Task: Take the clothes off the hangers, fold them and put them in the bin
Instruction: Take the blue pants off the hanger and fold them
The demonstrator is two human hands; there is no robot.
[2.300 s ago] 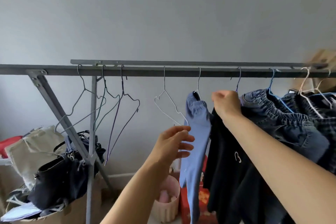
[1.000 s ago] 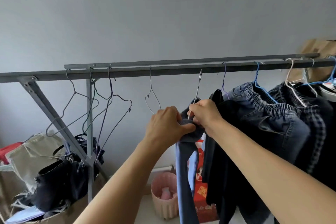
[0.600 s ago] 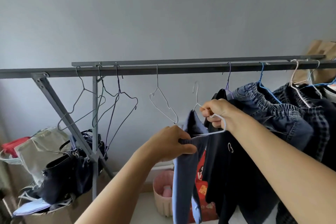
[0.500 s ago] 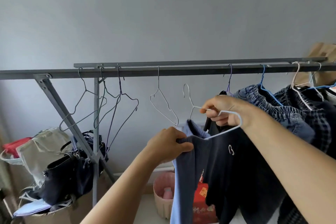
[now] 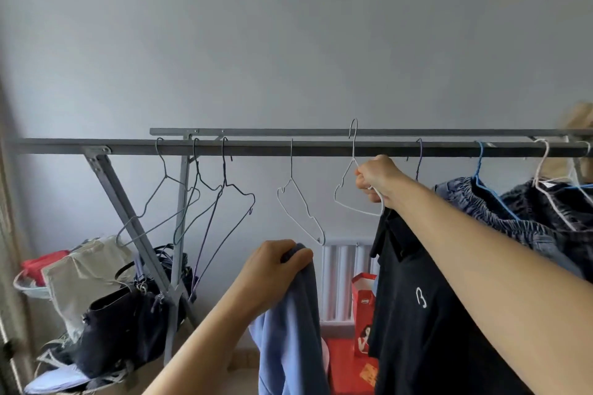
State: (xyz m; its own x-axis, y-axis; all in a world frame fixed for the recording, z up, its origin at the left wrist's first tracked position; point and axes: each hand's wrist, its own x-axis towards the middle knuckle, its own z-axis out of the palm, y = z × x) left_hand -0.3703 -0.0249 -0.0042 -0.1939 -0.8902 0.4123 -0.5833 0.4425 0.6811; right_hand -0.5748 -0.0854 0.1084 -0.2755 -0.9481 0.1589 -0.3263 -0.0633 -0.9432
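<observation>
Blue fabric, a light garment (image 5: 293, 324), is hanging from a person's left hand (image 5: 272, 269), whose fingers are clenching its top edge below the grey rail (image 5: 256, 150). Their right hand (image 5: 377, 178) is gripping a bare white wire hanger (image 5: 345, 189), its hook raised just above the rail. Beside it, a black top (image 5: 426, 314) is hanging, with denim shorts (image 5: 500, 212) further right and empty hangers (image 5: 192, 199) at left.

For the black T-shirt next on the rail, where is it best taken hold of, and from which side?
Probably the collar and shoulder at the top of the black T-shirt, coming from its left, open side. It hangs straight down, the denim shorts crowd its right, and the right hand, holding the emptied white hanger, is already just above it.
</observation>
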